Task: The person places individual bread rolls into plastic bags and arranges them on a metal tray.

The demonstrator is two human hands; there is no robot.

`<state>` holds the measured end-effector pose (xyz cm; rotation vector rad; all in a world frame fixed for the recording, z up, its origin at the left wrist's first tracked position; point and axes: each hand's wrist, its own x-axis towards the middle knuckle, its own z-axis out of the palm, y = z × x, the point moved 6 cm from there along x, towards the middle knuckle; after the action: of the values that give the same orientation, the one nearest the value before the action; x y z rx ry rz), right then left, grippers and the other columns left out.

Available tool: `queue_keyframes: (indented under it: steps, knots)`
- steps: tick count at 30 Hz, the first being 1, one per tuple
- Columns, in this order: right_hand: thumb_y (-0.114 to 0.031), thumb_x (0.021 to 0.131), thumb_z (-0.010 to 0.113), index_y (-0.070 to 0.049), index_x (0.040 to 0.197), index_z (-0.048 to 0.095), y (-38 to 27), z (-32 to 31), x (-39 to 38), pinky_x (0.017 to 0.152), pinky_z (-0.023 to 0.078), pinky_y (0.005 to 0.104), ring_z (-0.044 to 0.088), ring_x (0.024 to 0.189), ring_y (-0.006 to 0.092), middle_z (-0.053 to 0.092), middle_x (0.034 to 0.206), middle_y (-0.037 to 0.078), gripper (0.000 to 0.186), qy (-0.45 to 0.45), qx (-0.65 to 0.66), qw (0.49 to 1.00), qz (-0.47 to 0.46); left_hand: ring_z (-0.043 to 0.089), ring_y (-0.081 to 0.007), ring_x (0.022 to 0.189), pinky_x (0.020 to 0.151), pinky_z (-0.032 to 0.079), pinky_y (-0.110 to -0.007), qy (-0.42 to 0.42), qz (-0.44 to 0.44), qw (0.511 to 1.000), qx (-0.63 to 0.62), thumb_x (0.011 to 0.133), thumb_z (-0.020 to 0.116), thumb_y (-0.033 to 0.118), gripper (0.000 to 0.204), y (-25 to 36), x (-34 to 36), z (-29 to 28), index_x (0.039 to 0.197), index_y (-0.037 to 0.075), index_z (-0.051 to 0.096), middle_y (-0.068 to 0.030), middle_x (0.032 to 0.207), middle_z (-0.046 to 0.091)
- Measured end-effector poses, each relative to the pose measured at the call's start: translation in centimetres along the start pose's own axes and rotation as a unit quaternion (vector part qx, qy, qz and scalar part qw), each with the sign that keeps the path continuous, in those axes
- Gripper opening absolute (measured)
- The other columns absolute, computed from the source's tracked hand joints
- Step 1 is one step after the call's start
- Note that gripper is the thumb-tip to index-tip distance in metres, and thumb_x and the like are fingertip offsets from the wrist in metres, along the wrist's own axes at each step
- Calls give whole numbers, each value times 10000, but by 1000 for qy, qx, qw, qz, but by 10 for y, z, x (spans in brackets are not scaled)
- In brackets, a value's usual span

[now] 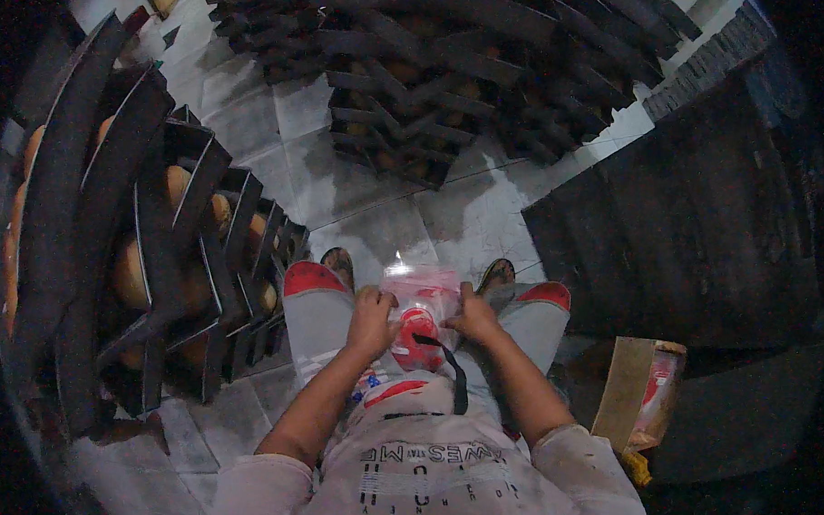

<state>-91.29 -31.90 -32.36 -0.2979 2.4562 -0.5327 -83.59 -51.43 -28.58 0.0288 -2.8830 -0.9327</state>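
A clear plastic bag (436, 282) with pink and red print is stretched between my two hands above my lap. My left hand (372, 322) is closed on its left edge, the fingers curled in. On the opposite edge my right hand (475, 317) pinches the plastic. Just below lies a red-printed piece (413, 348), which may be more of the same bags; a black strap (457, 378) crosses it. Both hands partly hide the bag's sides, and I cannot make out anything inside it.
Tall stacks of dark trays (181, 256) holding round bread buns (131, 275) stand at my left. More tray stacks (406, 94) stand ahead on the tiled floor (309, 170). Close on my right are a dark panelled stack (665, 221) and an open cardboard box (623, 386) with red-printed plastic inside.
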Motion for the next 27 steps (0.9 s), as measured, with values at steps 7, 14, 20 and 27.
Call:
queue_keyframes:
  steps: [7, 14, 20, 27]
  knots:
    - [-379, 581, 799, 11, 1134, 416, -22, -8, 9, 829, 467, 439, 577, 975, 401, 585, 1051, 257, 778, -118, -161, 980, 3, 564, -344, 887, 766, 457, -432, -220, -89, 971, -23, 716, 702, 178, 263, -4, -3, 21, 888, 43, 556, -167, 900, 593]
    - [-335, 582, 805, 23, 1111, 423, -38, -9, 15, 823, 471, 433, 584, 971, 383, 595, 1012, 255, 744, -142, -187, 972, -30, 581, -339, 882, 727, 467, -448, -213, -87, 973, -22, 724, 697, 182, 264, -12, -6, 24, 899, 43, 556, -153, 900, 600]
    - [-389, 569, 809, 18, 1108, 407, 0, 1, 10, 837, 455, 442, 565, 986, 404, 584, 1031, 261, 786, -87, -52, 995, 17, 594, -354, 831, 696, 465, -453, -240, -98, 966, -12, 699, 716, 210, 301, -18, -2, 36, 891, 37, 561, -168, 867, 616]
    - [-423, 586, 792, 0, 1053, 483, 19, 9, 4, 856, 420, 422, 578, 958, 347, 613, 990, 201, 702, 34, -14, 999, -18, 608, -348, 773, 647, 460, -434, -271, -120, 955, 16, 680, 732, 240, 312, -17, 5, 34, 861, 43, 572, -158, 794, 628]
